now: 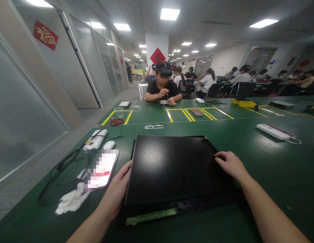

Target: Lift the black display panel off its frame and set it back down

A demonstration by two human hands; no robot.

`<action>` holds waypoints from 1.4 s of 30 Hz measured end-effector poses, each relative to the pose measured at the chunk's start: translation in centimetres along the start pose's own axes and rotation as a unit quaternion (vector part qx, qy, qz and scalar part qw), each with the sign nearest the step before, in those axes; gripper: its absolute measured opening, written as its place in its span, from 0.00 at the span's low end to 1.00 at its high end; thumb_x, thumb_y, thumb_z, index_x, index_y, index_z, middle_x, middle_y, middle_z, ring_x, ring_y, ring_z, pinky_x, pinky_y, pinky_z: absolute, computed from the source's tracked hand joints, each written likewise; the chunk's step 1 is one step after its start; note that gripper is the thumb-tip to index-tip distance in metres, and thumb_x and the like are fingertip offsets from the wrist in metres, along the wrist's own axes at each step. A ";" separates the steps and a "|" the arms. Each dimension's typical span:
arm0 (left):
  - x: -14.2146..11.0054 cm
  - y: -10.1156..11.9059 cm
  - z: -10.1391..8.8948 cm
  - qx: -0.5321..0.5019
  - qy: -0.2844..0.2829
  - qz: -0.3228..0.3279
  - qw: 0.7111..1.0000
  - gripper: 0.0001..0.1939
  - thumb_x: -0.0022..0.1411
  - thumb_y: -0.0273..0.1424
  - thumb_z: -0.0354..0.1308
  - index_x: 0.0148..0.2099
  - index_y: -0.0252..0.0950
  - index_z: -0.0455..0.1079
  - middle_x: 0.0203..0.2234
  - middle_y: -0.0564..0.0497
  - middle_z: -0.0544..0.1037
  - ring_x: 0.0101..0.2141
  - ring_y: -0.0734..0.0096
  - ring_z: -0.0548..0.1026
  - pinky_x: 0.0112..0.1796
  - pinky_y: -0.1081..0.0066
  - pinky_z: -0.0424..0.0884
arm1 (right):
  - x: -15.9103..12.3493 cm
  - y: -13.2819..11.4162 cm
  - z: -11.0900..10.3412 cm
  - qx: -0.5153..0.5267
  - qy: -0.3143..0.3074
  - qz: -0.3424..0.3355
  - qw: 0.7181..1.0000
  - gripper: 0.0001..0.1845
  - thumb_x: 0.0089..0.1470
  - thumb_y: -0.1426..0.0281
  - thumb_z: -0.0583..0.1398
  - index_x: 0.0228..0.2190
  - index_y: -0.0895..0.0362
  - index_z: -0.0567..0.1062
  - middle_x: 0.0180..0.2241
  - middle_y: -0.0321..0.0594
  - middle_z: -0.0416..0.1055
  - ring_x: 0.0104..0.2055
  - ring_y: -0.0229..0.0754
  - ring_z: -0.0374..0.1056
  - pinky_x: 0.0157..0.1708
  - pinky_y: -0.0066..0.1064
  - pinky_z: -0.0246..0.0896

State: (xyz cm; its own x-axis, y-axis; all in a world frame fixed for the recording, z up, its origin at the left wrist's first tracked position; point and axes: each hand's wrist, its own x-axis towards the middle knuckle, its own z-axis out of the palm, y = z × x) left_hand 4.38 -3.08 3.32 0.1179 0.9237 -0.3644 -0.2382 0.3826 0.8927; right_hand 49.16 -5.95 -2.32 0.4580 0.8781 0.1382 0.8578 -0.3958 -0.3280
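A flat black case (pixel 172 165) lies on the green table in front of me, its smooth top panel reflecting a ceiling light. That panel sits slightly askew over a dark lower frame, which shows along the right and back edges. Along the front edge runs a strip of green circuit board (pixel 151 216). My left hand (pixel 120 184) grips the left side of the panel, its fingertips partly hidden by the edge. At the upper right side, my right hand (pixel 230 163) has thumb and fingers closed on the panel's edge.
Left of the case lie a lit phone (pixel 103 170), a crumpled tissue (pixel 72 199), a white mouse (pixel 109 145), a power strip (pixel 96 139) and black cables. Red-handled scissors (pixel 116 122) and a plastic cup (pixel 118 112) lie farther off. Another white power strip (pixel 272 131) is right. A person (pixel 163 89) works opposite.
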 end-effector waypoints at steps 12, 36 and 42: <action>-0.6 0.7 0.5 -0.002 0.018 -0.015 1.000 0.42 0.47 0.34 0.75 0.65 0.42 0.68 0.47 0.46 0.84 0.44 0.52 0.82 0.36 0.66 0.78 | -0.1 0.0 0.1 0.008 0.007 0.000 1.000 0.16 0.55 0.63 0.58 0.39 0.52 0.83 0.41 0.47 0.73 0.44 0.50 0.71 0.46 0.39 0.65; -2.1 0.9 0.5 -0.019 -0.093 0.059 0.994 0.43 0.50 0.35 0.70 0.68 0.41 0.65 0.56 0.44 0.79 0.57 0.39 0.73 0.53 0.56 0.72 | 0.2 0.5 0.8 0.033 0.020 -0.006 0.999 0.22 0.55 0.61 0.58 0.48 0.55 0.78 0.44 0.49 0.74 0.47 0.50 0.71 0.47 0.39 0.65; -2.2 0.9 0.8 -0.054 -0.109 0.069 0.990 0.44 0.49 0.32 0.70 0.68 0.43 0.65 0.58 0.44 0.77 0.59 0.40 0.70 0.56 0.55 0.70 | 0.6 0.7 1.2 0.067 0.030 0.021 0.997 0.29 0.57 0.56 0.55 0.54 0.61 0.73 0.44 0.51 0.75 0.45 0.51 0.73 0.46 0.39 0.66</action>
State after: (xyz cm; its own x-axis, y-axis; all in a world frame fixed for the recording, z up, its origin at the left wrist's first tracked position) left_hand 4.71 -4.81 5.15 0.2799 0.9459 -0.1642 -0.3668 0.2635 0.8922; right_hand 49.74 -5.33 -3.58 0.5094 0.8423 0.1758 0.8003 -0.3887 -0.4565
